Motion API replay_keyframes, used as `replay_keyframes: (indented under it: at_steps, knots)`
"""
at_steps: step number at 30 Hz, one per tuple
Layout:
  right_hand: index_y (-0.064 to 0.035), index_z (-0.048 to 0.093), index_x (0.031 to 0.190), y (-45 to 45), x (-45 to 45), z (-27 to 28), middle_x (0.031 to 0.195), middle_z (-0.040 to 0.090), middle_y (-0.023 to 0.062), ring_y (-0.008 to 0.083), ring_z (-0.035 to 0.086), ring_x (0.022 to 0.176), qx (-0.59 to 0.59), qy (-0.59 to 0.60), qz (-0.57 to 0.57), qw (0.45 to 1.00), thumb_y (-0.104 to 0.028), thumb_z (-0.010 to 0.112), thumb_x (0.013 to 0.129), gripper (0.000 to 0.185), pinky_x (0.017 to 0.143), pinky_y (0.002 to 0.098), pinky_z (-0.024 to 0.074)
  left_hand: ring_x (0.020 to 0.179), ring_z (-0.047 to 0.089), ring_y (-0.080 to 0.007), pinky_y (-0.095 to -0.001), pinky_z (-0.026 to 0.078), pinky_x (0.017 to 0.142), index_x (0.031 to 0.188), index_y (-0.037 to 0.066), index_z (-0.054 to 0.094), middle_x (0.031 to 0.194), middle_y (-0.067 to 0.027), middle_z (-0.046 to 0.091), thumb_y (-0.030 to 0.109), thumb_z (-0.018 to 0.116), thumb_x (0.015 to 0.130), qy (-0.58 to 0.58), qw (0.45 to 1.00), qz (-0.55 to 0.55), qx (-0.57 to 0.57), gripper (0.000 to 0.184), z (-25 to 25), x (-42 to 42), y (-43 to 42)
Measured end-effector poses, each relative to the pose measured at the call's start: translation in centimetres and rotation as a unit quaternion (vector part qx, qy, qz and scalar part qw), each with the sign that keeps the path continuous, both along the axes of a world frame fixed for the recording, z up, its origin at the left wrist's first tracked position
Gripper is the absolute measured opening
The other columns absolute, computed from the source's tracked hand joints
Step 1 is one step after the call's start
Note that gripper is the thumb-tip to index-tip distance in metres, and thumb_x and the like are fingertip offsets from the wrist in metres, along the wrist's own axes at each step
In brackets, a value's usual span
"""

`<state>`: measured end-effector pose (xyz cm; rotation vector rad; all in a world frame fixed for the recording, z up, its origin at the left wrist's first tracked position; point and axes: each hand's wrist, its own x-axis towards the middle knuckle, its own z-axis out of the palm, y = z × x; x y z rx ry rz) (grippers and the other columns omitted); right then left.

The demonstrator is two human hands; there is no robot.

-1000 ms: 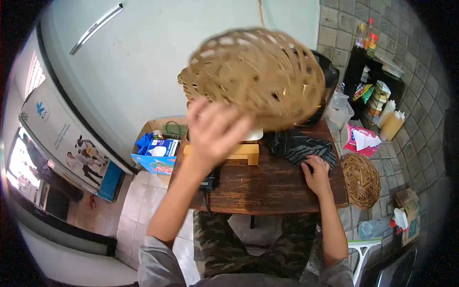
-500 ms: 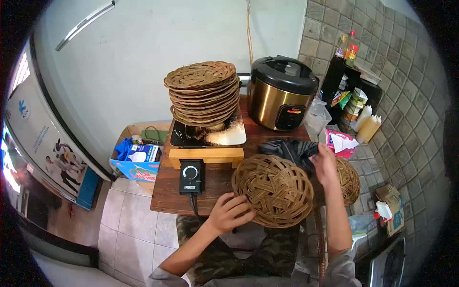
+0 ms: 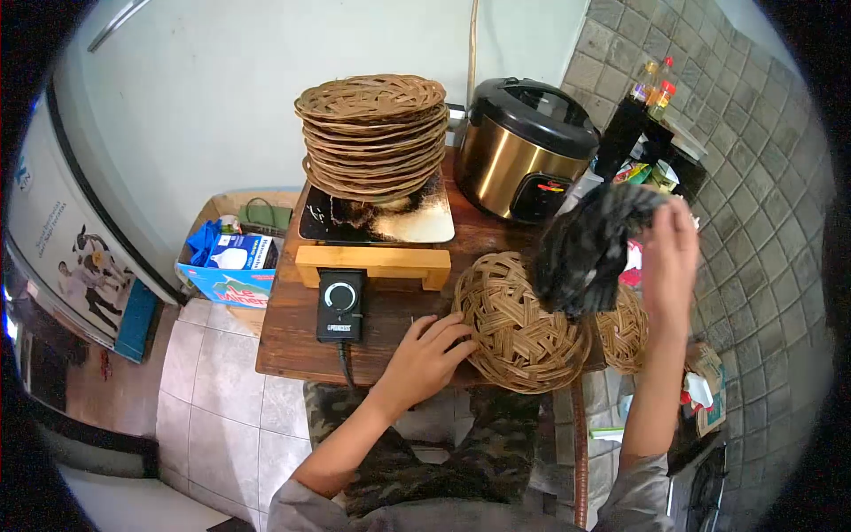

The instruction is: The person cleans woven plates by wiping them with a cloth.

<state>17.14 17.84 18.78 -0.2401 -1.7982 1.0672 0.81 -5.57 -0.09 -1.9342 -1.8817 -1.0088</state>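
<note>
A dark, grey-patterned cloth (image 3: 581, 253) hangs from my right hand (image 3: 672, 257), whose fingers are closed on its upper edge. It is raised over the right side of a woven rattan plate (image 3: 523, 328) and blurred by motion. My left hand (image 3: 427, 356) grips that plate by its left rim. The plate lies face down or tilted at the table's front edge; which one I cannot tell. Partly behind the cloth, a second woven plate (image 3: 623, 332) sits to the right. A tall stack of similar woven plates (image 3: 372, 142) rests on a scorched flat griddle (image 3: 425, 217).
A black and gold rice cooker (image 3: 510, 164) stands at the back of the wooden table (image 3: 288, 332). A black dial controller (image 3: 341, 306) with a cable lies in front of the griddle's wooden stand (image 3: 372, 259). Left is a carton (image 3: 235, 284); bottles (image 3: 647, 84) stand at the right.
My right hand has lifted the dark cloth off the table, up and to the right. My left hand stays at the woven plate's rim. The view has shifted slightly.
</note>
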Motion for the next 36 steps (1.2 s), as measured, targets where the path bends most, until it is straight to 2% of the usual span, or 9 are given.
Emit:
replay_keyframes:
  at_steps: [2, 4, 6, 10, 14, 19, 24, 31, 36]
  knots:
    - [-0.0015, 0.063, 0.115, -1.3, -1.2, -1.4, 0.115, 0.063, 0.0070, 0.0141, 0.058, 0.106, 0.181, -0.129, -0.023, 0.975, -0.014, 0.049, 0.103, 0.022, 0.092, 0.0296, 0.0470, 0.127, 0.052, -0.0278, -0.0462, 0.040, 0.104, 0.109, 0.010, 0.065, 0.121, -0.0068, 0.061, 0.003, 0.068, 0.079, -0.029, 0.999, -0.020, 0.010, 0.031, -0.1, -0.1, -0.1]
    - [0.0003, 0.062, 0.108, -1.0, -2.1, -4.9, 0.118, 0.062, 0.0118, 0.0235, 0.059, 0.110, 0.271, -0.237, -0.005, 0.933, -0.013, 0.059, 0.097, 0.017, 0.096, 0.0360, 0.0458, 0.127, 0.052, -0.0291, -0.0461, 0.041, 0.103, 0.109, 0.010, 0.065, 0.122, -0.0081, 0.060, 0.002, 0.069, 0.078, -0.047, 0.998, -0.029, 0.018, 0.032, 0.4, -0.3, -0.4]
    - [0.0007, 0.063, 0.103, -1.2, -2.7, -8.2, 0.118, 0.061, 0.0184, 0.0348, 0.057, 0.117, 0.272, -0.299, -0.030, 0.914, -0.012, 0.060, 0.096, 0.015, 0.100, 0.0400, 0.0429, 0.126, 0.053, -0.0305, -0.0459, 0.042, 0.102, 0.109, 0.009, 0.066, 0.124, -0.0095, 0.059, 0.002, 0.069, 0.078, -0.063, 0.997, -0.034, 0.025, 0.032, 0.6, -0.6, -0.7]
    - [-0.0009, 0.061, 0.112, -3.1, -3.0, -12.0, 0.121, 0.058, 0.0193, 0.0370, 0.055, 0.119, 0.256, -0.371, 0.028, 0.892, -0.019, 0.064, 0.094, 0.026, 0.101, 0.0427, 0.0416, 0.125, 0.052, -0.0355, -0.0447, 0.042, 0.102, 0.114, 0.006, 0.063, 0.127, -0.0152, 0.057, 0.007, 0.069, 0.083, -0.206, 0.977, -0.020, 0.057, 0.032, 0.3, -0.9, -0.1]
    - [-0.0006, 0.056, 0.121, -4.0, -3.9, -13.6, 0.127, 0.053, 0.0197, 0.0389, 0.054, 0.119, 0.208, -0.377, 0.044, 0.901, -0.023, 0.066, 0.093, 0.037, 0.101, 0.0418, 0.0430, 0.126, 0.051, -0.0389, -0.0429, 0.041, 0.106, 0.122, 0.002, 0.058, 0.131, -0.0200, 0.055, 0.013, 0.066, 0.090, -0.347, 0.934, 0.050, 0.066, 0.034, 0.2, 0.4, 1.4]
    - [0.0001, 0.054, 0.125, -3.0, -4.4, -13.4, 0.126, 0.050, 0.0202, 0.0404, 0.053, 0.118, 0.208, -0.417, 0.050, 0.883, -0.027, 0.069, 0.091, 0.046, 0.101, 0.0426, 0.0426, 0.124, 0.052, -0.0396, -0.0441, 0.039, 0.107, 0.137, -0.005, 0.049, 0.131, -0.0251, 0.055, 0.021, 0.066, 0.092, -0.320, 0.943, 0.093, 0.024, 0.055, 0.2, 0.1, 1.8]
    - [-0.0030, 0.051, 0.130, -2.6, -5.0, -12.7, 0.127, 0.047, 0.0201, 0.0414, 0.048, 0.121, 0.339, -0.442, 0.094, 0.825, -0.037, 0.076, 0.083, 0.064, 0.102, 0.0452, 0.0404, 0.120, 0.053, -0.0403, -0.0451, 0.039, 0.105, 0.140, -0.008, 0.045, 0.125, -0.0273, 0.058, 0.028, 0.064, 0.093, -0.305, 0.950, 0.059, -0.029, 0.062, 0.6, 0.0, 1.3]
    - [-0.0016, 0.057, 0.118, -3.5, -6.0, -13.2, 0.112, 0.052, 0.0165, 0.0395, 0.057, 0.103, 0.352, -0.437, 0.077, 0.824, -0.007, 0.072, 0.081, 0.041, 0.088, 0.0439, 0.0489, 0.119, 0.053, -0.0400, -0.0446, 0.039, 0.105, 0.139, -0.009, 0.046, 0.124, -0.0266, 0.059, 0.026, 0.065, 0.092, -0.298, 0.951, 0.074, -0.030, 0.061, 0.7, 0.0, 1.4]
    - [-0.0060, 0.059, 0.119, -4.4, -6.1, -12.6, 0.106, 0.055, 0.0126, 0.0348, 0.060, 0.099, 0.406, -0.395, 0.116, 0.816, -0.006, 0.071, 0.078, 0.044, 0.082, 0.0424, 0.0516, 0.122, 0.050, -0.0396, -0.0437, 0.039, 0.106, 0.139, -0.008, 0.046, 0.123, -0.0256, 0.060, 0.024, 0.066, 0.090, -0.306, 0.950, 0.060, -0.024, 0.062, 0.9, 0.0, 1.3]
